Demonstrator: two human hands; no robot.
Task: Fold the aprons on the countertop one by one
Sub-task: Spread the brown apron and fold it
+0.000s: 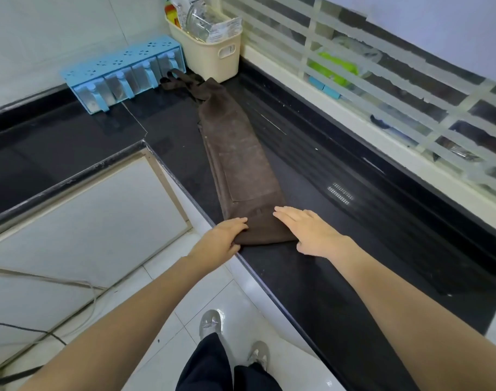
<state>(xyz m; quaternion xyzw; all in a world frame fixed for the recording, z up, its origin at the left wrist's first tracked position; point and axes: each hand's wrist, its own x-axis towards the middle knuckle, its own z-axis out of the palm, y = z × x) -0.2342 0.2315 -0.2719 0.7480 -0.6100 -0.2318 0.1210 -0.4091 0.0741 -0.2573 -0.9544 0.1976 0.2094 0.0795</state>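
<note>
Head view: packets (pixel 210 21) inside cream basket (pixel 213 56)

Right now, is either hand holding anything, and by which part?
The left hand grips the apron at its near left corner. The right hand lies flat on the near end, gripping nothing.

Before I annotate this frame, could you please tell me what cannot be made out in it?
- Head view: fingertips of the left hand, tucked under the apron corner.
- How many layers the apron has: only edges show.
- Contents of the blue seasoning box: too small.
- Items behind the window: frosted stripes blur them.
- Other aprons: none in frame.
</note>
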